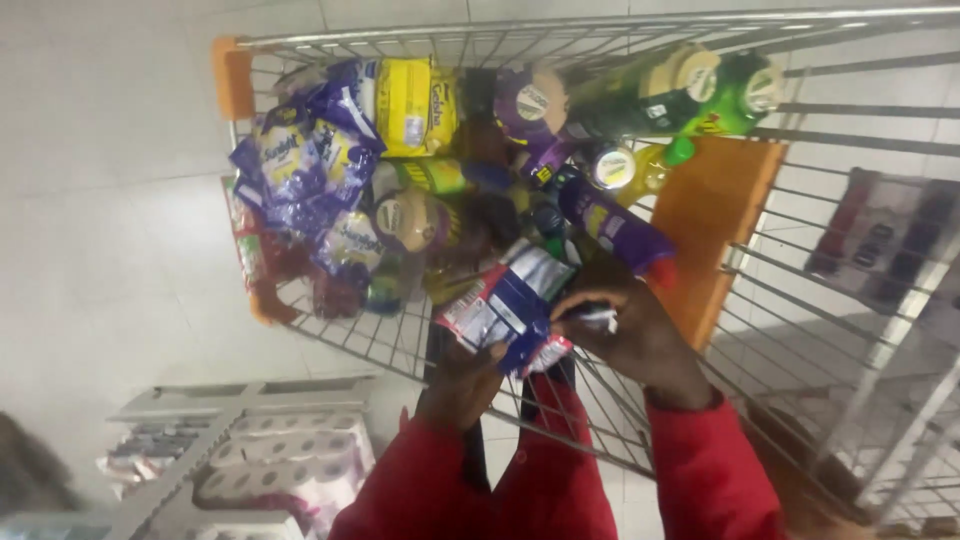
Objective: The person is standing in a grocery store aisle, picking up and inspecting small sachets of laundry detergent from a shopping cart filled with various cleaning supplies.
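While our left hand [468, 375] and right hand [632, 330] both clasp a crinkled blue, white and red packet [508, 305] above the full wire trolley [400, 345], pale floor tiles [110, 240] spread around.

We can't see all of the cart [640, 20]; its right side and near end run off the picture. Our left hand [462, 378] is partly hidden behind the packet [510, 305], and our right hand [640, 335] covers the packet's far end. The packet's print is too blurry to tell. Deep in the cart, dark things under the bags [310, 160] can't be made out. The rolls [285, 470] are cut off at the bottom edge.
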